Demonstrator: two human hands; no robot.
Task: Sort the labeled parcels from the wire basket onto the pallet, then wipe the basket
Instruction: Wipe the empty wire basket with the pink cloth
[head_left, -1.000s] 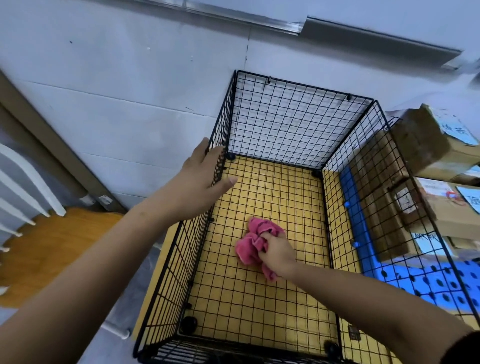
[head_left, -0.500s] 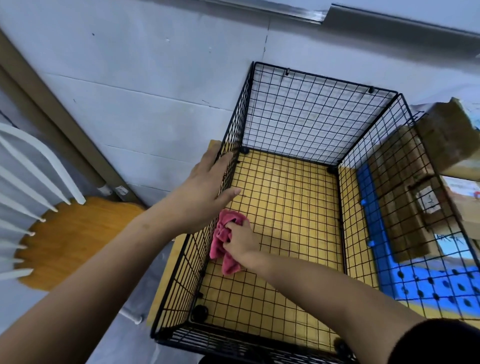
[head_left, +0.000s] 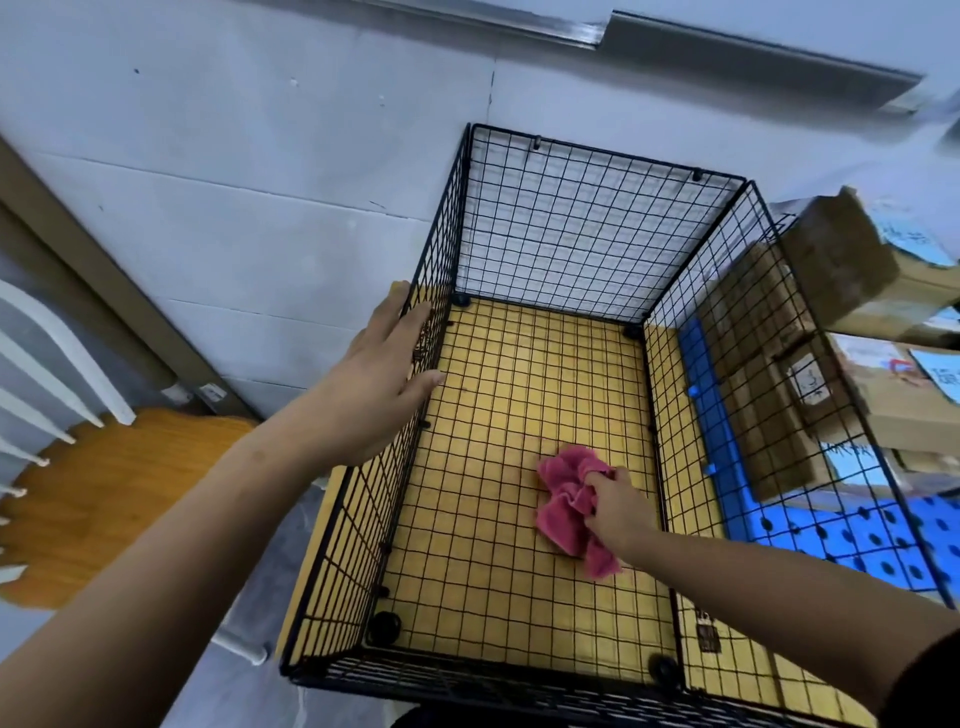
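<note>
Bright, even, cool indoor light — soft shadows, wide-angle bending at the edges, slight motion blur top right.

The right hand (head_left: 618, 506), gripping the pink cloth (head_left: 563, 506), is now on the right part of the wire basket's (head_left: 587, 223) floor, near the right wall. Half a second ago it was up against the left wall, just below the left hand (head_left: 379, 384), and a second ago it sat near the middle. The cloth now lies bunched ahead of the fingers, one end trailing under the wrist
</note>
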